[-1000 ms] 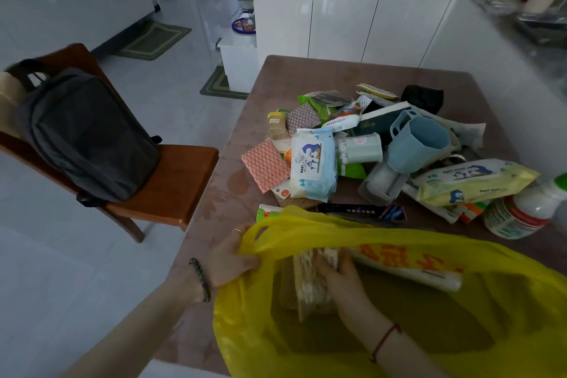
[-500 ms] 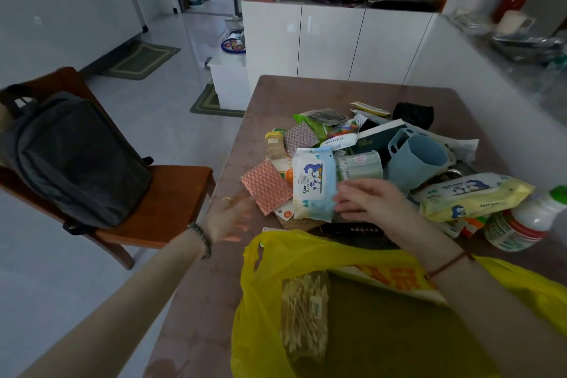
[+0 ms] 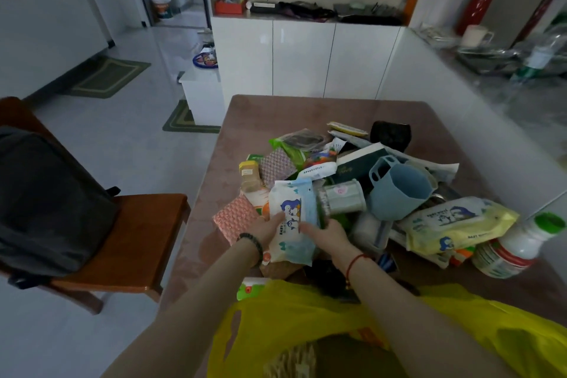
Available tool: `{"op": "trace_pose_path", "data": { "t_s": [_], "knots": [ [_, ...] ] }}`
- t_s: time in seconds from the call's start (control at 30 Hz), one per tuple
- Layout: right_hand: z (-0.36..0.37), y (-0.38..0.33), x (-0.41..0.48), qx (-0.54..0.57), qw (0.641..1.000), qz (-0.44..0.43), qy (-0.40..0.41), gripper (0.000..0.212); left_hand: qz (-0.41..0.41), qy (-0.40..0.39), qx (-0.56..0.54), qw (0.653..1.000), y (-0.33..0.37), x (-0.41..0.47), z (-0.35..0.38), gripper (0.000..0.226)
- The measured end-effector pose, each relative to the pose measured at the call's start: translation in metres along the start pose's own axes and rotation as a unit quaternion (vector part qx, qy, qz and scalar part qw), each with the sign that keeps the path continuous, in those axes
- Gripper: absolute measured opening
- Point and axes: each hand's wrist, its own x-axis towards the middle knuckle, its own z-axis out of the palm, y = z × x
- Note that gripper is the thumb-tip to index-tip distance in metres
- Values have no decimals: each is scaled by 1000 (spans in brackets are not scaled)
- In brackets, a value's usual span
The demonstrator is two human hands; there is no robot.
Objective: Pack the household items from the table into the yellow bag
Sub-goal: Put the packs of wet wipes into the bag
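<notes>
Cluttered table point(image 3: 306, 110): blue wipes point(image 3: 293, 218) being clamped between left hand point(image 3: 266, 232) and right hand point(image 3: 329, 235), lift into bag point(image 3: 306, 316) probably needed next.

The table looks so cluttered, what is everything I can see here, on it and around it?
blue wipes pack: 1, white and blue, near edge of the pile, between both hands
yellow wipes pack: 1, pale yellow, right side of the pile
blue cup: 1, light blue, on its side mid-pile
white bottle: 1, white with green cap, lying at the table's right
pink cloth: 1, pink patterned, left edge of the pile
yellow bag: 1, yellow, open at the near table edge
table: 1, brown
chair: 1, brown wood, left of the table
backpack: 1, dark grey, on the chair
left hand: 1, on the pack's left edge
right hand: 1, on the pack's right edge
</notes>
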Motion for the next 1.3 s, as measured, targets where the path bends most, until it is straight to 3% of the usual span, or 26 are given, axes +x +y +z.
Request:
{"op": "trace_pose_path", "data": {
  "t_s": [0.17, 0.27, 0.33, 0.4, 0.47, 0.57, 0.63, 0.67, 0.73, 0.77, 0.8, 0.83, 0.87, 0.97, 1.0, 1.1, 1.23, 1.3],
  "knots": [
    [3, 11, -2, 40, 999, -10, -19, 61, 2, -21, -11, 1000, 0, 6, -8, 40],
    [-6, 2, -24, 79, 994, -62, -32, 61, 73, -42, -49, 995, 12, -19, -12, 27],
    [-21, -12, -48, 96, 988, -115, -36, 52, 139, -71, -50, 986, 26, -46, -9, 4],
    [-41, -26, -77, 103, 979, -169, -46, 45, 200, -124, -34, 971, 39, -81, -1, 13],
    [-65, -33, -106, 93, 972, -207, -66, 52, 234, -178, 10, 956, 42, -112, 11, 15],
    [-100, -20, -139, 80, 973, -196, -93, 60, 278, -242, 61, 928, 21, -141, 25, 25],
    [-122, 3, -155, 78, 979, -160, -102, 59, 321, -266, 188, 889, 0, -145, 27, 41],
    [-132, 17, -162, 66, 982, -139, -111, 67, 340, -240, 311, 854, -12, -141, 25, 54],
    [-153, 48, -171, 22, 987, -77, -138, 91, 329, -130, 581, 733, -31, -130, 24, 84],
    [-161, 61, -175, 2, 986, -36, -165, 97, 299, -82, 670, 674, -39, -125, 24, 88],
    [-167, 73, -177, -19, 980, 4, -200, 100, 270, -55, 713, 644, -44, -122, 26, 81],
    [-172, 83, -178, -43, 971, 37, -234, 101, 252, -35, 723, 643, -48, -117, 28, 69],
    [-173, 93, -178, -68, 963, 62, -255, 100, 244, -13, 705, 666, -50, -115, 30, 56],
    [-159, 113, -171, -122, 956, 93, -252, 87, 255, 57, 533, 805, -48, -109, 32, 33],
    [-150, 119, -165, -108, 965, 89, -221, 78, 267, 68, 482, 832, -46, -110, 33, 29],
    [-116, 129, -146, -14, 990, 53, -128, 62, 270, 67, 439, 854, -46, -114, 38, 25],
    [-81, 142, -137, -43, 988, 48, -141, 47, 256, 72, 419, 868, -54, -119, 38, 37],
    [-74, 148, -136, -35, 988, 60, -139, 48, 250, 73, 412, 873, -56, -121, 39, 31]
  ]
}}
